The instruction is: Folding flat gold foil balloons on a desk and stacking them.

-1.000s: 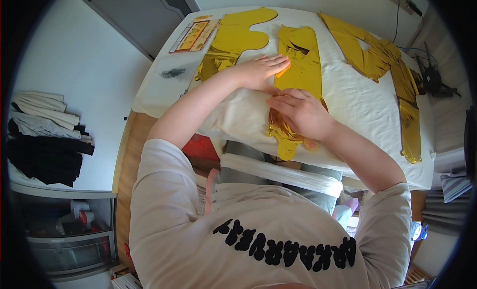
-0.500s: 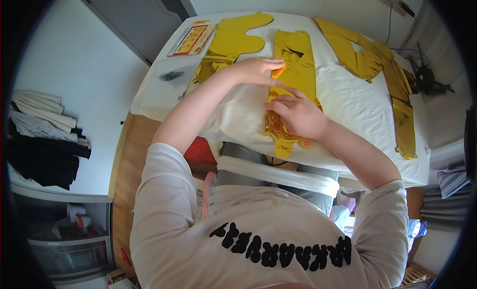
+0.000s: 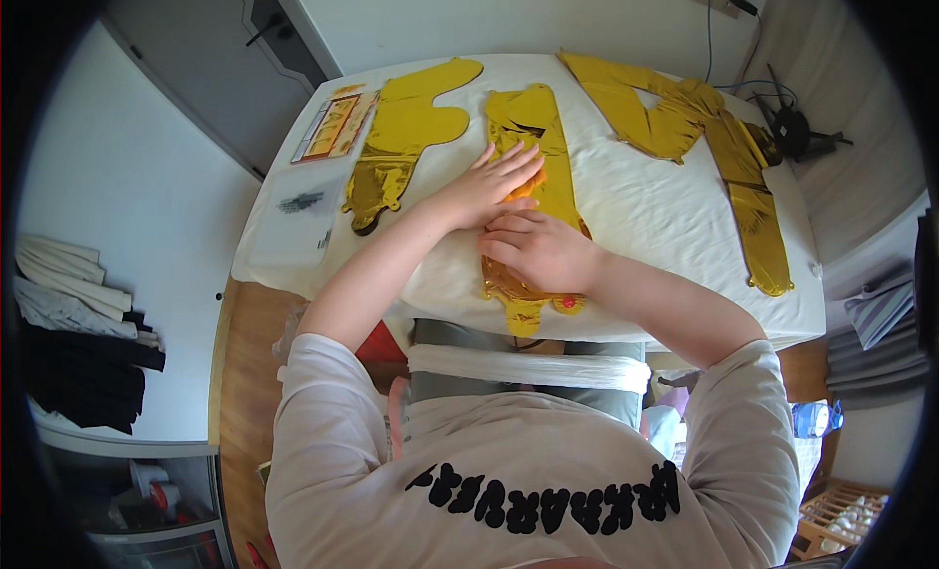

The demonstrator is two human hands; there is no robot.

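Note:
A flat gold foil balloon (image 3: 559,178) lies lengthwise on the white-covered table in front of me, creased and shiny at its near end. My left hand (image 3: 489,188) rests on its middle, palm down with the fingers stretched out. Under those fingers shows an orange patch (image 3: 531,186); I cannot tell whether it is a separate thing or a reflection. Just nearer, my right hand (image 3: 544,252) bends its fingers over the balloon's left edge, its fingertips partly hidden. Beside the near end sits a small round thing with a red centre (image 3: 568,302).
Another flat gold balloon (image 3: 416,114) with rounded lobes lies to the left, beside a printed packet (image 3: 337,127) and a clear plastic bag (image 3: 293,217). A long bent gold balloon (image 3: 753,217) is on the right. Near it stands a black device with antennas (image 3: 790,129) and cables.
My left hand has spread out flat onto the balloon. The right hand's raised index finger has come down, and both hands are closer together. The whole view has shifted.

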